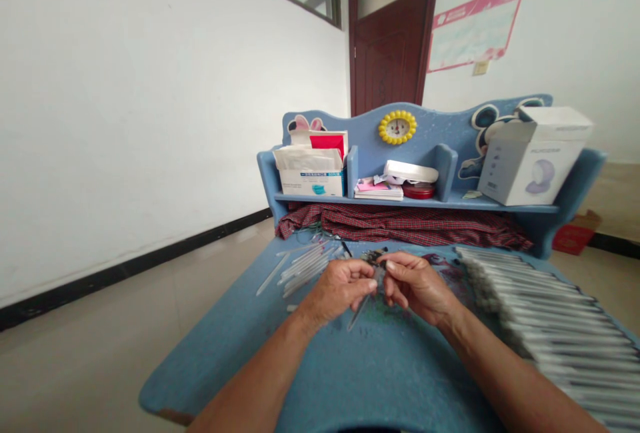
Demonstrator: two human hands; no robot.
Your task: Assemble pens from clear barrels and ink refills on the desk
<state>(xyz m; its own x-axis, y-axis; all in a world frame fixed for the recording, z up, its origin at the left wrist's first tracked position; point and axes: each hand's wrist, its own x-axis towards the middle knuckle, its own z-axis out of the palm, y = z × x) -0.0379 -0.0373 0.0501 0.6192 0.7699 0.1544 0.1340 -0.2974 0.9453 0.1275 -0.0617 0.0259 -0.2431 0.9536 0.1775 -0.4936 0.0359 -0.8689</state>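
Note:
Close together above the blue table, both hands are closed in a pinch. My left hand (345, 290) has thumb and forefinger together on what looks like a slim clear tube (357, 315), which slants down from beneath its fingertips. My right hand (415, 283) pinches at a small dark piece right beside the left fingertips; its kind is too blurred to make out. On the left lie several loose pale, pen-like tubes (307, 266). A large row of similar tubes (555, 313) with grey fuzzy ends is laid out to the right of my right forearm.
The blue table (240, 346) has a raised shelf (320, 205) at its back. It carries a mask box (313, 183), a white carton (530, 160) and a red round tin (419, 190). Checked cloth (400, 225) is bunched under it. A yellow flower-shaped clock (397, 127) is on the backboard.

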